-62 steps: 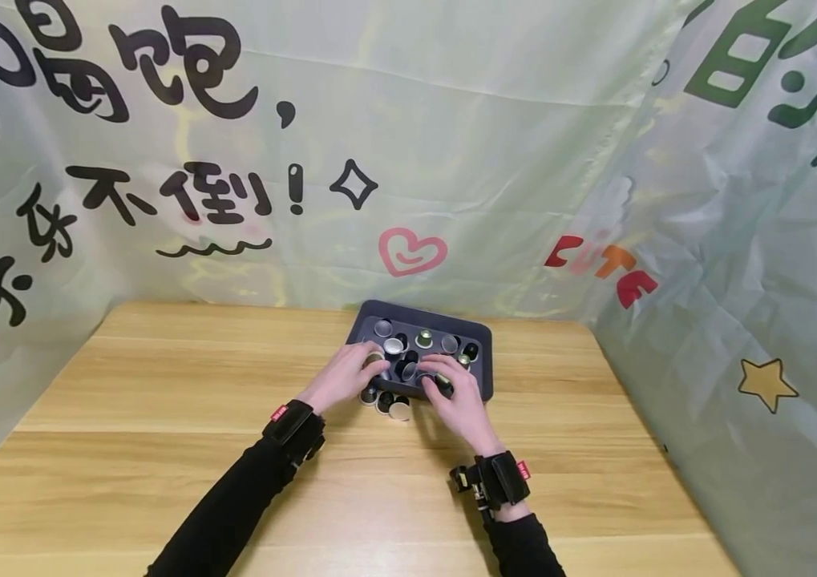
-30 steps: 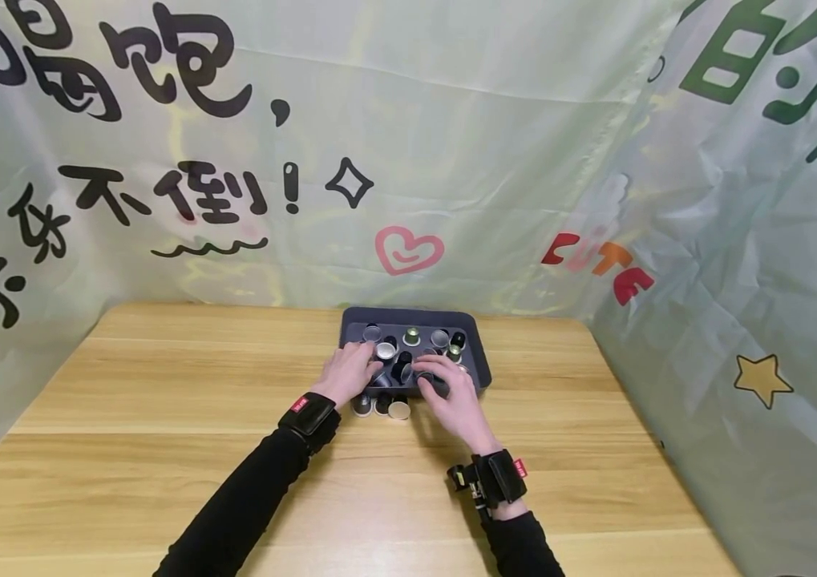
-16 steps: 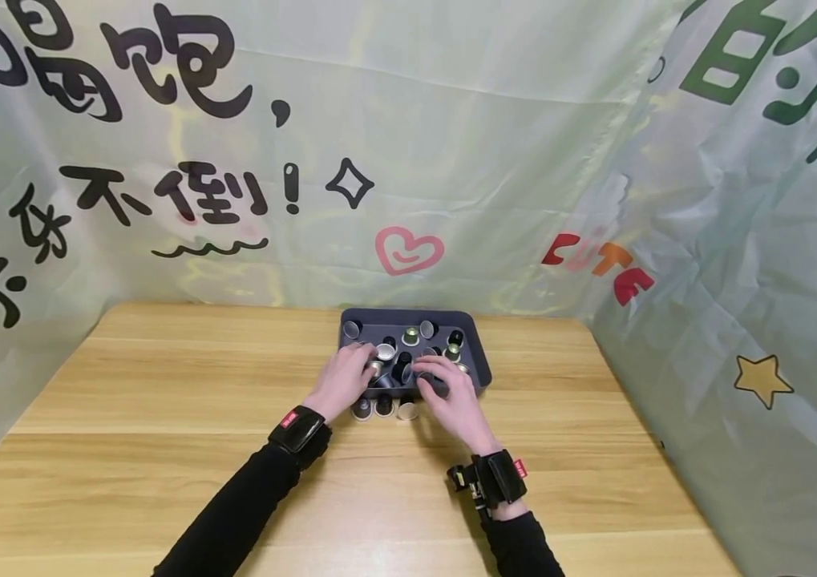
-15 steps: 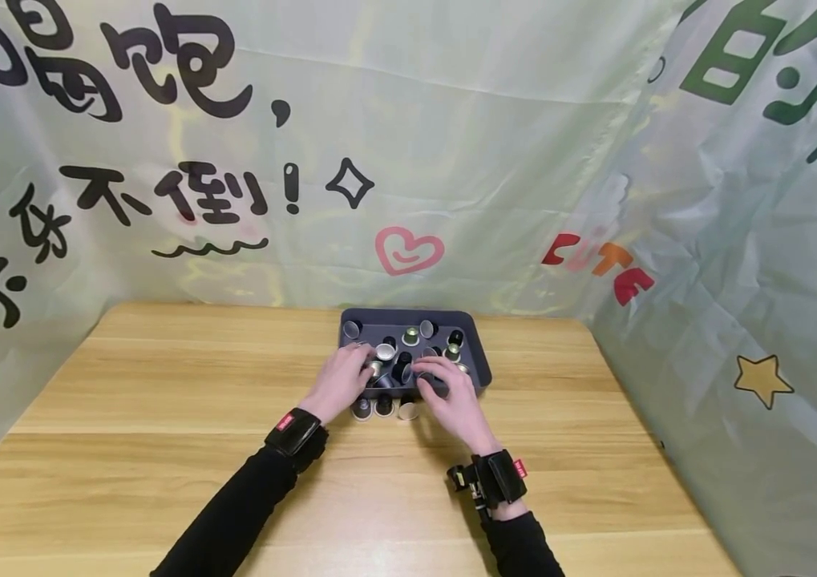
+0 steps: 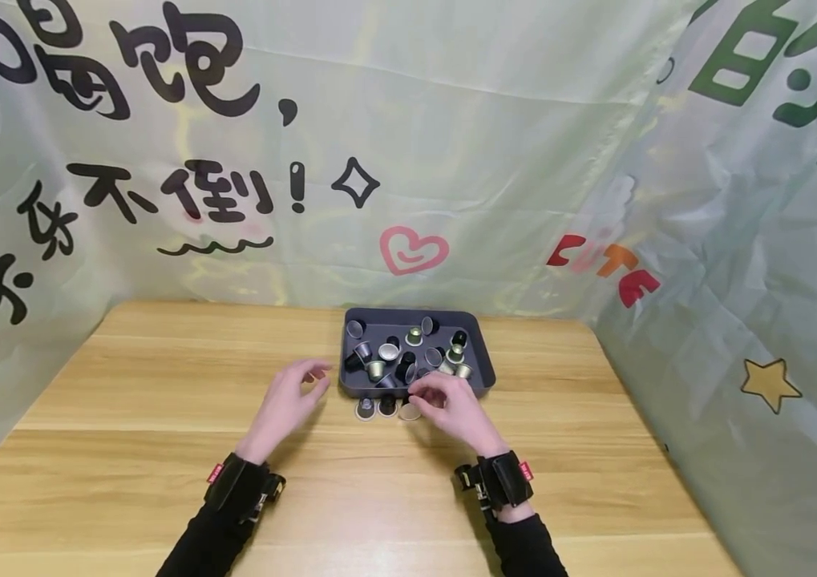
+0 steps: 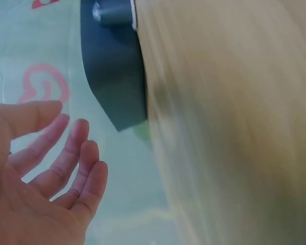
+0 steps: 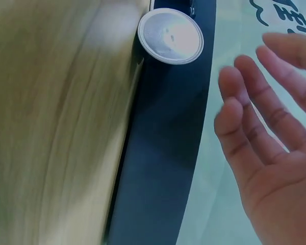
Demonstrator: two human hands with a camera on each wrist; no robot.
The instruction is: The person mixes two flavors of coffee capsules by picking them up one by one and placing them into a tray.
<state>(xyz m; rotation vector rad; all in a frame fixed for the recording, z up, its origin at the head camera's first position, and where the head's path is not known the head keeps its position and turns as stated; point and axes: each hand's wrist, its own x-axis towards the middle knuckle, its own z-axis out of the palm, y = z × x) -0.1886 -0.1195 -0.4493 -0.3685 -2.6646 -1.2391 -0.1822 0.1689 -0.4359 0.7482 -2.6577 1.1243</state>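
My left hand point(image 5: 289, 405) hovers over the table just left of the tray, its fingers relaxed and holding nothing. In the left wrist view the left palm point(image 6: 46, 204) is bare. My right hand point(image 5: 455, 409) is over the tray's front edge, near a capsule lying on its side; the right wrist view shows that hand point(image 7: 270, 127) with loosely bent, bare fingers. A dark grey tray point(image 5: 408, 314) holds several coffee capsules, some green point(image 5: 414, 336), some black or silver. Three capsules sit in a row on the table before it, one point(image 7: 171, 35) with its silver lid facing out.
The light wooden table point(image 5: 184, 385) runs around the tray. Behind it hangs a pale green printed cloth point(image 5: 509, 200), close to the tray's back rim; another cloth side point(image 5: 740, 304) hangs along the right.
My left hand has left the tray and drawn back to the left. The right hand has lowered slightly toward the tray's front edge. Within the tray, some capsules have shifted.
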